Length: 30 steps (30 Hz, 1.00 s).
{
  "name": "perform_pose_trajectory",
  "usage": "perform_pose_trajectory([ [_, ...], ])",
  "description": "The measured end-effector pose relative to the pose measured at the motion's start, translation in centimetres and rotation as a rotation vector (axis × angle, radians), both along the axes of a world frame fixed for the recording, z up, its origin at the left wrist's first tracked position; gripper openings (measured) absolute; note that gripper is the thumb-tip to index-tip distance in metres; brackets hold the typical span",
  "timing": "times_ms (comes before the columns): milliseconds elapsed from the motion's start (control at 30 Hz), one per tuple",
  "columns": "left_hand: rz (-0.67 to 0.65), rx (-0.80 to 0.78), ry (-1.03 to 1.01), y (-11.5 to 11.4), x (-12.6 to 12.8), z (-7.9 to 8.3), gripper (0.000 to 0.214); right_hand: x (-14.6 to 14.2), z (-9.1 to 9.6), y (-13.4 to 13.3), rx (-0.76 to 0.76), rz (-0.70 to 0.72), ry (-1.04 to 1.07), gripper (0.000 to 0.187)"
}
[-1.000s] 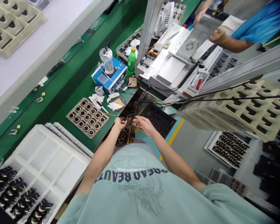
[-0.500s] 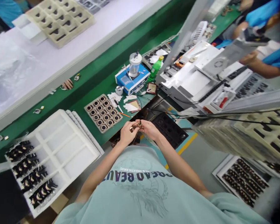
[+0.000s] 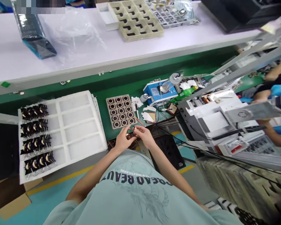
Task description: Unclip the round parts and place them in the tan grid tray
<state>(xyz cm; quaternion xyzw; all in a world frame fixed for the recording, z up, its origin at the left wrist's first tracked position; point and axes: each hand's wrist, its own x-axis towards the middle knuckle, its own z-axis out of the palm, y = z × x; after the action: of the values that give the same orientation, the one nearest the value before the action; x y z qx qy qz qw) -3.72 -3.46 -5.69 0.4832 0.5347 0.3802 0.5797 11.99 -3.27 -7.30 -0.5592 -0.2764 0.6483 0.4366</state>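
My left hand [image 3: 123,141] is curled in front of my shirt, at the near edge of the green bench. A small dark and gold-coloured piece shows partly at its fingers, too small to name. Close beside it, my right hand [image 3: 143,136] has thumb and fingertips pinched together. Something tiny and pale shows at those fingertips, but I cannot make out what it is. Just beyond the hands lies a tray [image 3: 114,125] with rows of round dark parts ringed in a light colour. An orange stick [image 3: 139,121] rests to the right of the tray.
At left, a white foam tray [image 3: 78,125] holds black parts. Behind my right hand stand a blue device [image 3: 158,96], a tilted green bottle [image 3: 184,93] and paper scraps [image 3: 148,117]. Black cables [image 3: 189,146] cross at right, near a white machine [image 3: 208,120]. Another person's arm [image 3: 271,131] is there.
My view has turned, so the bench appears more level and the foam tray shows fully. My hands, earlier together around a small gold-coloured piece, are now slightly apart.
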Motion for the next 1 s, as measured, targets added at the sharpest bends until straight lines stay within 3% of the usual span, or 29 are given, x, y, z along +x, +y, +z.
perform_pose_trajectory([
  [133, 0.095, -0.076, -0.130, 0.8, -0.9, 0.4, 0.052, -2.3, -0.4, 0.1, 0.042, 0.026, -0.075, 0.050],
  [267, 0.129, -0.098, -0.103, 1.6, -1.2, 0.2, 0.041, -3.9, -1.1, 0.5, 0.080, -0.031, -0.083, 0.049],
  [367, 0.087, -0.101, -0.015, 2.2, -0.1, -0.1, 0.037, -3.1, -1.5, 0.2, 0.098, -0.120, -0.068, 0.043],
  [500, -0.099, -0.123, 0.055, 3.4, 3.7, -0.2, 0.037, 0.4, -2.0, -0.6, 0.098, -0.261, -0.038, 0.034],
  [600, -0.145, -0.252, 0.006, 3.5, 7.8, 0.4, 0.043, 6.6, -1.0, -2.5, 0.132, -0.384, -0.144, 0.027],
  [667, -0.161, -0.329, -0.012, 3.0, 10.6, 1.0, 0.044, 13.0, 0.8, -6.0, 0.103, -0.613, -0.426, 0.025],
  [733, -0.191, -0.369, -0.008, 2.3, 12.9, 1.5, 0.042, 20.7, 3.2, -11.6, -0.088, -0.998, -0.818, 0.024],
  [833, -0.220, -0.382, 0.014, 1.6, 15.6, 1.9, 0.036, 32.3, 6.3, -22.0, -0.275, -1.379, -1.006, 0.045],
  [900, -0.208, -0.395, 0.031, 1.4, 17.0, 2.0, 0.032, 38.5, 7.5, -28.2, -0.550, -1.632, -1.275, 0.049],
  [933, -0.202, -0.407, 0.038, 1.4, 17.6, 2.0, 0.031, 41.0, 7.8, -30.6, -0.658, -1.658, -1.333, 0.052],
  [1000, -0.199, -0.432, 0.036, 1.2, 18.7, 2.1, 0.029, 44.8, 7.8, -33.5, -0.752, -1.557, -1.250, 0.054],
])
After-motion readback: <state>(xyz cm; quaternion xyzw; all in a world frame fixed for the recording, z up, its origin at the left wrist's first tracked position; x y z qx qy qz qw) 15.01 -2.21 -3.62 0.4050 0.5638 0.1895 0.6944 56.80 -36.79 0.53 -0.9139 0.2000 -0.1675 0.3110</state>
